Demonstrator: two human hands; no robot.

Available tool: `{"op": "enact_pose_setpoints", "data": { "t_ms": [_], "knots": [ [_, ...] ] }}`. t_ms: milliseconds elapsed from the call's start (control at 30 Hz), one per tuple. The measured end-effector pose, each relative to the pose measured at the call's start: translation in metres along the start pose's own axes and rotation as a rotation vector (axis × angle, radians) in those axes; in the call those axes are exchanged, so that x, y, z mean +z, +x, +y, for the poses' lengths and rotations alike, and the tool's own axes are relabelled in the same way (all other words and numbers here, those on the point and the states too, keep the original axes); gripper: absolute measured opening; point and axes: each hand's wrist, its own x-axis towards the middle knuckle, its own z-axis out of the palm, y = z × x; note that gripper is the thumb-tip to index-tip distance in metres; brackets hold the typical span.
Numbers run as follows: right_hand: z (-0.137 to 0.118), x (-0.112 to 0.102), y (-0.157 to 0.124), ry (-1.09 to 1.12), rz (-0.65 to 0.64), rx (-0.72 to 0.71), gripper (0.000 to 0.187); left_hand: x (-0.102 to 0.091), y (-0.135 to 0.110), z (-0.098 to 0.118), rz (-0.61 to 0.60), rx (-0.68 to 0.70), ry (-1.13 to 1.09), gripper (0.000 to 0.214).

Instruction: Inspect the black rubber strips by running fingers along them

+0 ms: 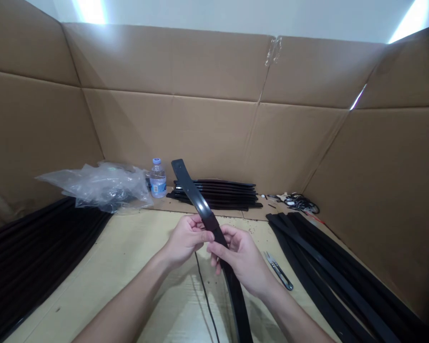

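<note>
Between my two hands a long curved black strip (236, 297) slants up over the table, its glossy, rounded tip (191, 186) bare and a duller dark sleeve around its lower part. My left hand (188, 239) pinches the strip at the sleeve's edge from the left. Just below, my right hand (238, 255) grips it from the right, thumb across the front. A thin black cord (204, 286) hangs beneath my left hand; its upper end is hidden. To the right of my right hand lie small thread snips (279, 270).
A stack of glossy black strips (218, 194) lies by the back cardboard wall (214, 128), beside a water bottle (158, 178) and clear plastic bags (103, 186). Dark strips cover the left (46, 252) and right (329, 267) sides. Tangled cords (300, 203) lie back right.
</note>
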Motion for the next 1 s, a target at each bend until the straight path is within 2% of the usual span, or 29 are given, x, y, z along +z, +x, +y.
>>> {"op": "enact_pose_setpoints", "data": {
  "t_ms": [167,400,867,1000],
  "knots": [
    [-0.002,0.005,-0.004,0.085,0.015,0.003,0.025,0.001,0.000,0.001,-0.081,0.025,-0.060,0.035],
    [-0.004,0.007,-0.007,0.079,0.077,0.034,0.028,0.003,0.000,-0.001,-0.083,0.007,-0.093,0.039],
    [-0.005,0.008,-0.009,0.082,0.094,0.043,0.025,0.005,-0.003,0.000,-0.080,-0.025,-0.058,0.041],
    [-0.005,0.009,-0.011,0.065,0.122,0.059,0.022,0.006,-0.004,-0.002,-0.033,-0.043,-0.024,0.041]
  ]
}}
